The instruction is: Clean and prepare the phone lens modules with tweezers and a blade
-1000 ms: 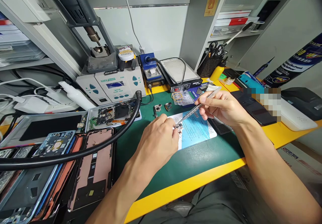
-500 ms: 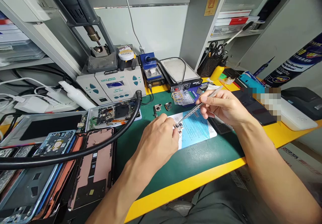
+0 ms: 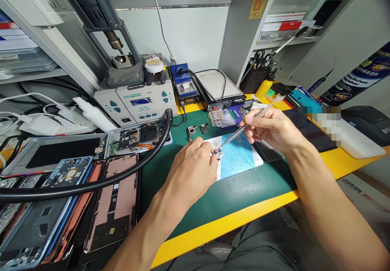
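Metal tweezers (image 3: 239, 133) are pinched in my right hand (image 3: 265, 126), slanting down to the left. Their tips meet a small electronic part (image 3: 217, 152), which looks like a phone camera module. My left hand (image 3: 195, 161) has its fingers curled closed around the near side of that part and partly hides it. Beneath lies a blue and white printed card (image 3: 239, 159) on the green mat (image 3: 198, 218). Just beyond my left hand sit two more small modules, a grey one (image 3: 191, 131) and a darker one (image 3: 204, 128).
A hot-air station (image 3: 137, 104) stands at the back left, its thick black hose (image 3: 131, 173) arching over opened phone shells (image 3: 112, 198). A flat heating plate (image 3: 219, 86) is at the back. On the right lie a dark phone panel (image 3: 313, 131) and a spray can (image 3: 353, 80).
The view has shifted very slightly. Both hands keep nearly the same pose, with the tweezer tips still at the small part.
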`<state>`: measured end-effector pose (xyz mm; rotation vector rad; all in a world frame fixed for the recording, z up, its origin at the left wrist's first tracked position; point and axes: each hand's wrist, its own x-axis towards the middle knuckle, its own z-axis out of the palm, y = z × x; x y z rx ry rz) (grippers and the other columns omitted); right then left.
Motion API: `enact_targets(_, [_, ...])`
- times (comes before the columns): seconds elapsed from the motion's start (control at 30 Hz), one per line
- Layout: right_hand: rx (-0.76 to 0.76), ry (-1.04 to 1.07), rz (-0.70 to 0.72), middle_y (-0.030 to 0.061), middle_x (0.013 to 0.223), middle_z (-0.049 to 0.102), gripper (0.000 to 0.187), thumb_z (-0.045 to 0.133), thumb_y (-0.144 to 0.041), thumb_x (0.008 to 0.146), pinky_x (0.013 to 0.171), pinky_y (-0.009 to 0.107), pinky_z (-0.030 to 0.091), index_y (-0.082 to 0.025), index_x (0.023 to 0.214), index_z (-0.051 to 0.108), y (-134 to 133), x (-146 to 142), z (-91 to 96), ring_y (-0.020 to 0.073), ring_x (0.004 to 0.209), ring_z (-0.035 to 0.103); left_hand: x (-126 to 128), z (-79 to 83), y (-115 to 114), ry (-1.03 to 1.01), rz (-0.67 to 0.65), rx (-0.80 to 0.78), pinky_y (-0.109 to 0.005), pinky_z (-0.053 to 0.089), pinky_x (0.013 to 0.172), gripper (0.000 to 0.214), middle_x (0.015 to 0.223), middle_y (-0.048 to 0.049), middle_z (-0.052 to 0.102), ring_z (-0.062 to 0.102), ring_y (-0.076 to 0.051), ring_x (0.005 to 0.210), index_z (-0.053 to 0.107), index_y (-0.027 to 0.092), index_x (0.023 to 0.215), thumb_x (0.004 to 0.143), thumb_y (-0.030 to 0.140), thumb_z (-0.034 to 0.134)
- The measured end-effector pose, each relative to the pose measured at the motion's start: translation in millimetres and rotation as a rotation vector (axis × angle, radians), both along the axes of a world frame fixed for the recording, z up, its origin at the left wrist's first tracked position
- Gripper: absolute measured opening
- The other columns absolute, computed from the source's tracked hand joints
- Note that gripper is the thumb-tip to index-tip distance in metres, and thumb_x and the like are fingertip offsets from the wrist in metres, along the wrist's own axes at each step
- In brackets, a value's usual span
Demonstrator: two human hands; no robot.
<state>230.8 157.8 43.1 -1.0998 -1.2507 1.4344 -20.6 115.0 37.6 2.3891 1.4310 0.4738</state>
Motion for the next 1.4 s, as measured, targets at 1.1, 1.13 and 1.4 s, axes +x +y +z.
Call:
enact_targets(1.1, [-0.005,-0.007,0.007,0.0071,0.069,0.072,0.023,0.087,-0.037,0.076,0.043,0.027,0.045,-0.016,0.077,0.079,-3.3,-6.5,2.3,0.0164,0.053,0.063,-0.2,1.3,0.5,0.013,-0.006,0.021,-0.034,0.053,0.073,0.015,0.094,-0.0048,0.067,0.068,-0.022,0.086,0.069,0.018,0.09,0.096,0.018,0.055])
enact_targets(1.13, [-0.003,-0.007,0.005,0.0071,0.069,0.072,0.023,0.087,-0.038,0.076,0.044,0.027,0.045,-0.016,0.077,0.079,-3.4,-6.6,2.4,0.0165,0.053,0.063,-0.2,1.4,0.3,0.013,-0.006,0.021,-0.034,0.053,0.073,0.015,0.094,-0.0048,0.067,0.068,-0.022,0.086,0.069,0.018,0.089,0.096,0.018,0.056])
enact_targets(1.4, [0.006,-0.007,-0.014,0.0067,0.07,0.07,0.022,0.088,-0.036,0.076,0.043,0.027,0.044,-0.016,0.075,0.078,-4.4,-6.9,4.4,0.0159,0.053,0.062,0.1,-0.2,-1.4,0.011,-0.003,0.027,-0.034,0.053,0.072,0.014,0.094,-0.0049,0.068,0.068,-0.021,0.084,0.069,0.018,0.091,0.095,0.018,0.057])
